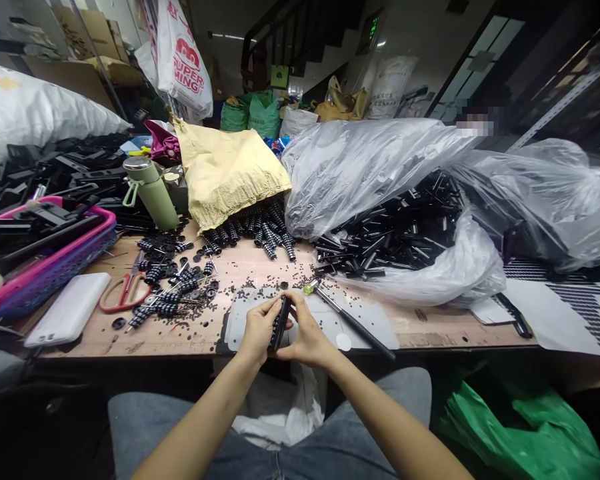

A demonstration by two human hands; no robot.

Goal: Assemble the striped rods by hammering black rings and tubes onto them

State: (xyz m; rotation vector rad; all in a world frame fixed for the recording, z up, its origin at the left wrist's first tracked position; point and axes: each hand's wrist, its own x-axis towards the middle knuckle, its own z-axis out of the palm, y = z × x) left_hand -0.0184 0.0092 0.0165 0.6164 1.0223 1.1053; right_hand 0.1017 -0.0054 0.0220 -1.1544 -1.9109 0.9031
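Note:
My left hand (pixel 261 328) and my right hand (pixel 306 333) are both closed around one black oblong part (pixel 279 323) with small white marks along it. They hold it tilted at the front edge of the table, over a grey-white mat (pixel 330 310). The fingers cover much of the part. Just right of the hands, a hammer (pixel 353 323) with a black handle and a yellow-green head lies on the mat. Tiny dark rings (pixel 260 283) are strewn beyond the fingertips. To the left lie black rods with white-marked rings (pixel 167 303).
Red-handled scissors (pixel 125 292), a white power bank (pixel 69 310) and a pink-and-purple basket (pixel 100 230) are on the left. A green bottle (pixel 153 193) stands behind. A yellow sack (pixel 233 170) and a clear plastic bag (pixel 370 160) with black tubes (pixel 380 243) spill onto the table.

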